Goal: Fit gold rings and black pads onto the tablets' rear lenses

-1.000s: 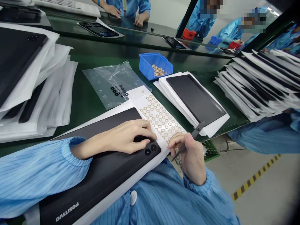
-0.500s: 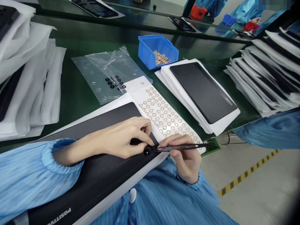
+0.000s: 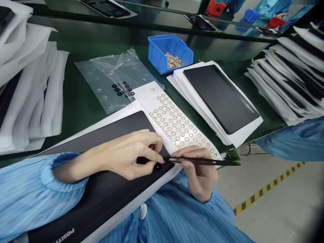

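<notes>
A pair of black tweezers (image 3: 204,161) is gripped in my right hand (image 3: 201,175), its tips pointing left at the corner of a black tablet back cover (image 3: 113,192). Beside the tips, my left hand (image 3: 134,153) is closed in a pinch at that corner; whatever its fingertips hold is hidden. Just below them shows a round black camera lens (image 3: 158,166) on the cover. The cover lies lettered face up on white sheeting. Touching its far right side is a white sheet of ring-shaped stickers (image 3: 174,121), in rows.
A clear plastic bag (image 3: 101,77) with black rings lies behind. A blue bin (image 3: 162,54) holds small tan rings. Another black cover (image 3: 220,98) rests on white sheets to the right. Wrapped stacks stand at left (image 3: 37,91) and right (image 3: 291,77). A blue sleeve (image 3: 296,140) shows at right.
My left fingertips have shifted slightly down towards the lens, covering part of it. The tweezers' rear end has dipped a little. The tablet cover stays in place.
</notes>
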`<action>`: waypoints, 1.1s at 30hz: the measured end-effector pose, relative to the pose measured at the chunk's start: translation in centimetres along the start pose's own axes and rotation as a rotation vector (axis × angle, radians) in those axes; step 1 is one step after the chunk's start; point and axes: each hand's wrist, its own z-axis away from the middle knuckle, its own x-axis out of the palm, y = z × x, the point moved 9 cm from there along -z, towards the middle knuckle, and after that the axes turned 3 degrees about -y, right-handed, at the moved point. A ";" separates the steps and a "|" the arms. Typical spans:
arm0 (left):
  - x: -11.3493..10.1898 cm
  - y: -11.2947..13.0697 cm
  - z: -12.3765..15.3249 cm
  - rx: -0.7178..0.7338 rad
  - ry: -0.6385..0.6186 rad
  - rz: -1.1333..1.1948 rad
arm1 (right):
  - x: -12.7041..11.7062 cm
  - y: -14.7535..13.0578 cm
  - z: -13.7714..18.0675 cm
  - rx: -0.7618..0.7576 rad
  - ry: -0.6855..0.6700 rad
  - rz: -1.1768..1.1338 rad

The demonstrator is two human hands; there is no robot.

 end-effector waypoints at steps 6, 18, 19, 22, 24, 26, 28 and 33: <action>0.0 -0.2 0.1 -0.019 0.003 0.022 | 0.5 -0.2 0.2 -0.009 -0.065 -0.057; -0.2 -0.1 0.0 -0.017 0.016 0.034 | 0.5 -0.4 0.4 -0.042 -0.047 0.009; -0.2 -0.1 0.0 -0.015 0.017 0.033 | 0.6 -0.4 0.4 -0.042 -0.048 0.011; -0.2 -0.1 0.0 -0.015 0.018 0.033 | 0.6 -0.5 0.4 -0.046 -0.045 -0.003; -0.1 -0.2 0.0 -0.020 0.016 0.032 | 0.6 -0.5 0.4 -0.040 -0.041 -0.011; -0.1 -0.2 0.0 -0.021 0.017 0.031 | 0.6 -0.4 0.4 -0.031 -0.034 -0.006; -0.2 -0.2 0.0 -0.018 0.023 0.031 | 0.5 -0.4 0.3 -0.028 -0.028 0.006; -0.2 -0.2 0.0 -0.013 0.021 0.028 | 0.5 -0.3 0.4 -0.022 -0.032 0.017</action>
